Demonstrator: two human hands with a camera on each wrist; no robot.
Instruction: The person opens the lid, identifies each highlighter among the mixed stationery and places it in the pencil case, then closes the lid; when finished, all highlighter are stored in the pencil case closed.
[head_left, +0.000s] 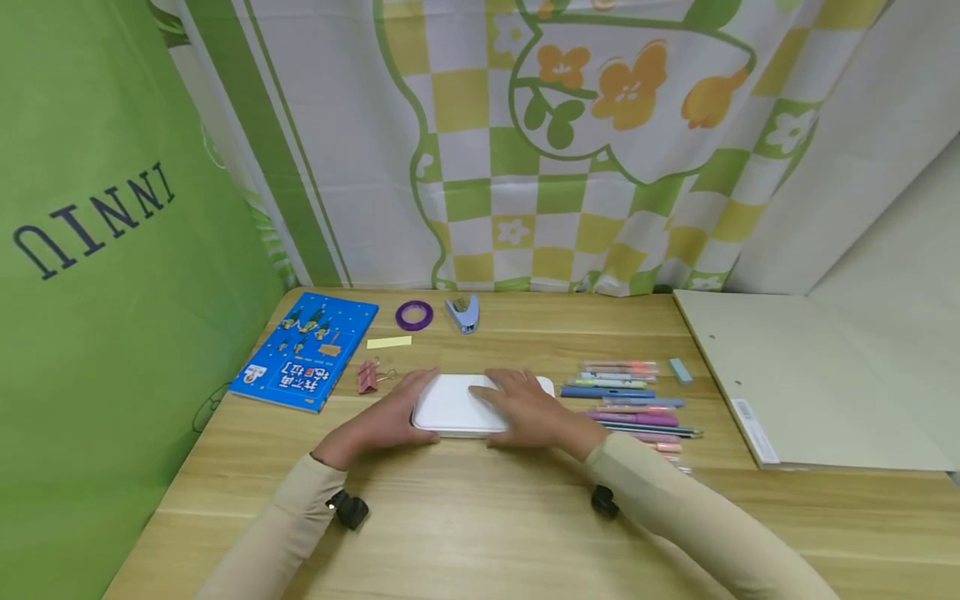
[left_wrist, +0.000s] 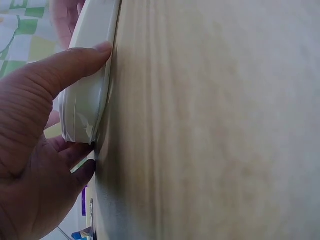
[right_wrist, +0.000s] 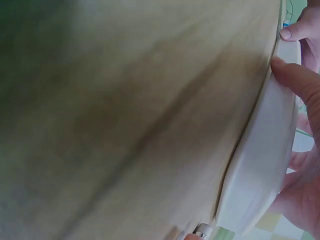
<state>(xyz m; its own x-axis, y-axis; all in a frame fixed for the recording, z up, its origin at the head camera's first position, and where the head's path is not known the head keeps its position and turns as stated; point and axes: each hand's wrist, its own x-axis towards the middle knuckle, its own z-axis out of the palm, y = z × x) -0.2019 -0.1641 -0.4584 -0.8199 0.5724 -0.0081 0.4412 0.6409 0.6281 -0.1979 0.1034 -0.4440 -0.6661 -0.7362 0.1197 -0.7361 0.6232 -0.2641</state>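
Note:
A white case [head_left: 453,406] with rounded corners, closed and shaped like a pencil case, lies flat on the wooden table. My left hand [head_left: 390,410] grips its left end, thumb on the front side and fingers around the end and back. Across the right part of the case reaches my right hand [head_left: 528,408], its thumb at the front edge and its fingers over toward the back. In the left wrist view the left thumb presses the side wall of the case [left_wrist: 85,107]. The right wrist view shows the right thumb against the case [right_wrist: 260,155] too.
Several pens and pencils [head_left: 630,419] lie in a row at the right, beside a small blue eraser [head_left: 681,371] and a large beige board [head_left: 817,375]. Left are pink binder clips [head_left: 367,377], a blue book [head_left: 306,350], purple tape [head_left: 414,316] and a blue stapler [head_left: 463,315].

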